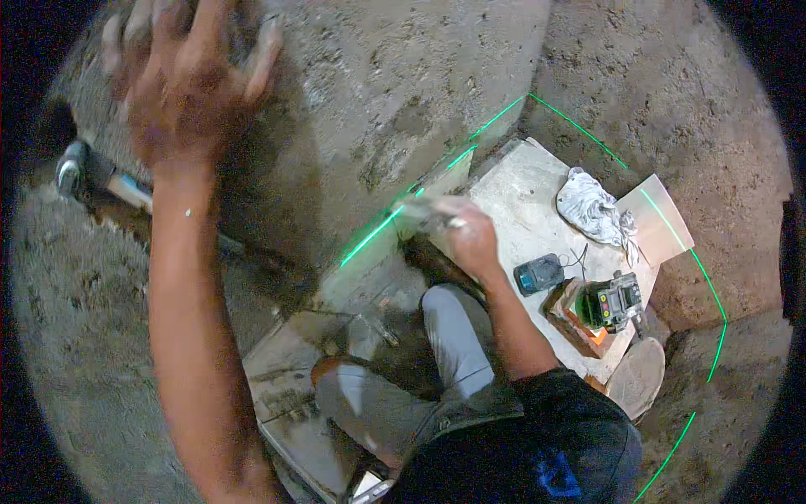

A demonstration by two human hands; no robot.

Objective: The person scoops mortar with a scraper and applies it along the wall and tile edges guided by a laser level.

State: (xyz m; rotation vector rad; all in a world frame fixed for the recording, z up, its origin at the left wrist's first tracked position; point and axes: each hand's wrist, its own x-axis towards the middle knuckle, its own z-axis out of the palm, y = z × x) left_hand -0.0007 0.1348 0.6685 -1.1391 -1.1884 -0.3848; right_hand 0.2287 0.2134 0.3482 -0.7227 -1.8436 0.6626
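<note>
My left hand (193,88) is at the upper left with its fingers spread, held against or just in front of the rough grey-brown plastered wall (378,76). It holds nothing that I can see. My right hand (475,244) is closed near the middle, around a greyish object smeared by motion. I cannot make out its kind. The object is beside a pale strip (361,273) along the foot of the wall. A bright green laser line (369,239) runs along the strip's upper edge, just left of the hand.
To the right, a whitish board (520,185) bears a crumpled cloth (586,206), a dark blue-black device (539,274) and a laser level (617,302) on a block. A pale square tile (659,220) leans by the right wall. A metal pipe end (74,168) protrudes at left.
</note>
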